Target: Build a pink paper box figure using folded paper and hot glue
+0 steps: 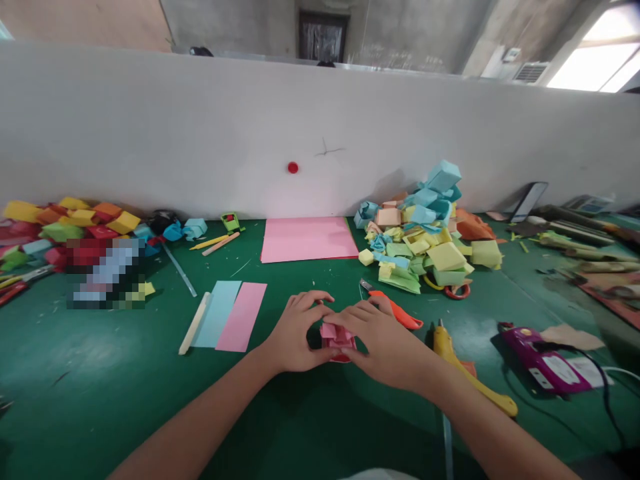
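Far left on the green table (125, 373), a red-handled tool (13, 293), then a heap (83, 219) of folded paper boxes in yellow, orange, red and green, against the white partition (200, 133). In front, a pixelated patch (107, 270), too masked to make out, with a yellow scrap (149, 289) at its right edge. Next, a slanting clear rod (179, 269); near the partition, a blue box (195, 229), a pencil (209, 243) beside a pale stick (221, 244), a small green box (231, 222) with red inside. Closer, a white stick (195, 323) along a blue strip (219, 313), then a pink strip (241, 317).

On the partition, a red disc (293, 167); below it, a pink sheet (309, 239), flat.

Left hand (300, 333): arches its fingers, bends its thumb to the near side, grips the pink box (339, 337). Pink box: sits between both hands, nearer than the sheet, partly hidden. Right hand (377, 340): lays fingers across the top, sets its thumb at the near edge, grips the same box.

Just beyond, an orange cutter (400, 311); behind, a paler heap (423, 230) of paper boxes, with red scissors (457, 291) at its foot. Farther right, a yellow glue gun (470, 373), a leaning phone (530, 201), a purple power block (545, 360) with cables.
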`<state>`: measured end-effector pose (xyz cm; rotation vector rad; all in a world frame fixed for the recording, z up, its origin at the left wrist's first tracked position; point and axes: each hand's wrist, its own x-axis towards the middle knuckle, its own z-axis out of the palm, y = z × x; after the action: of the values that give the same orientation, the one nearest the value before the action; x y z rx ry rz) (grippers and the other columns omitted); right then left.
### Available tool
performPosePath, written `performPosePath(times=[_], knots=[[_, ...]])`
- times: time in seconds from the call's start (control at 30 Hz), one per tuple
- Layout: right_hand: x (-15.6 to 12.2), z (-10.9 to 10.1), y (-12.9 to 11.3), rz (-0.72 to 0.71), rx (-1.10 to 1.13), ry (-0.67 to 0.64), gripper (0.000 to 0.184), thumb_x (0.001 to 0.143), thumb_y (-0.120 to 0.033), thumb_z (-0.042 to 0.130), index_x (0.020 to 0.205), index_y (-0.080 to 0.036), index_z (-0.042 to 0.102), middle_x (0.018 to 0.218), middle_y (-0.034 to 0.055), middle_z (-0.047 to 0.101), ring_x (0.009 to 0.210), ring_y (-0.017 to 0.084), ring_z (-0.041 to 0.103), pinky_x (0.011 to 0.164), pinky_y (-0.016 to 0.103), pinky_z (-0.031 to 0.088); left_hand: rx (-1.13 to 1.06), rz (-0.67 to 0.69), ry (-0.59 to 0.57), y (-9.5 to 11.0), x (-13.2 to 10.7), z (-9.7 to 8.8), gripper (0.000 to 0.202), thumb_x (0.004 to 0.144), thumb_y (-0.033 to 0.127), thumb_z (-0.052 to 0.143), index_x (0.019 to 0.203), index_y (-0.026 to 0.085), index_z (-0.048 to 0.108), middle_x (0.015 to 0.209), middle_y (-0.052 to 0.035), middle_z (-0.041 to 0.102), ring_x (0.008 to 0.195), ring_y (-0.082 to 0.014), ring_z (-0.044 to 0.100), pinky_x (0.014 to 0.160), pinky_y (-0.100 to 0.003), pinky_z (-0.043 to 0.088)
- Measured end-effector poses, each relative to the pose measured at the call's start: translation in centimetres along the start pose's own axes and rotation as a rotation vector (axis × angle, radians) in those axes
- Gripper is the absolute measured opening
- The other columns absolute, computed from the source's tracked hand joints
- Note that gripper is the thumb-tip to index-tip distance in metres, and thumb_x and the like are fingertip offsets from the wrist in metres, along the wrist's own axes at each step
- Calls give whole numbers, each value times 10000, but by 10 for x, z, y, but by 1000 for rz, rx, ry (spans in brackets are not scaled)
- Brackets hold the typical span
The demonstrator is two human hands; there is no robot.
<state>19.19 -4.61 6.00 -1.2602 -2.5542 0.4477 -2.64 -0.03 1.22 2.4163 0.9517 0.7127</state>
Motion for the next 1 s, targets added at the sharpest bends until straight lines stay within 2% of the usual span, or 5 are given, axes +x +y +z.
performPosePath(times=[0.2,0.37,0.6,0.87,1.0], knots=[[-5,0,2,41,97,79,525,920,-211,617,1429,-293,519,1294,64,699,1174,267,621,1043,482,354,114,-27,-126,10,6,-15,449,774,492,796,1148,275,676,1438,-85,518,1317,-367,502,1071,-539,402],[-8,0,2,46,174,138,506,917,-209,605,1409,-295,524,1313,61,695,1195,261,622,1062,484,355,268,-62,-180,29,11,-26,437,777,424,797,1169,264,692,1477,-103,506,1337,-411,478,1049,-596,404],[-13,-6,5,63,166,168,542,885,-184,592,1417,-270,532,1382,80,662,1263,278,595,1089,501,360,423,-83,-204,54,14,-24,335,776,373,774,1072,224,723,1460,-139,536,1317,-454,479,1008,-643,393],[-16,3,20,145,105,172,512,848,-139,624,1352,-225,620,1339,85,702,1254,296,606,1076,496,394,530,-114,-247,68,25,-19,321,736,302,743,1025,162,717,1494,-212,502,1304,-491,478,959,-653,411],[-13,8,26,152,100,189,493,849,-107,613,1329,-213,649,1331,87,715,1250,294,616,1075,482,413,588,-142,-253,73,26,-19,290,781,334,712,1030,184,721,1488,-185,508,1310,-461,483,972,-607,410]])
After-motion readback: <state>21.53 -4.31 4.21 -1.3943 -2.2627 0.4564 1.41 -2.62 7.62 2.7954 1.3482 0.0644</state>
